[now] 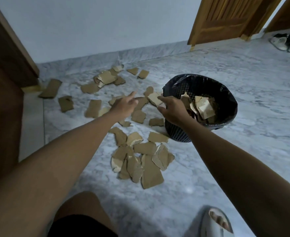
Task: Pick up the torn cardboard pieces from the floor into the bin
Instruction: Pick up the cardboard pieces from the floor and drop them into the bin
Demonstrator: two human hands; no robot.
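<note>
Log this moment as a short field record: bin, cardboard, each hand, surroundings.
bin: black mesh plastic bin with dark liner, upright on the floor, partly filled with torn pieces
cardboard: many torn brown cardboard pieces scattered on the grey marble floor
left hand: left hand empty, fingers extended over the pieces
right hand: right hand pinching a pale cardboard piece beside the bin rim
surroundings: wooden door, sandals
</note>
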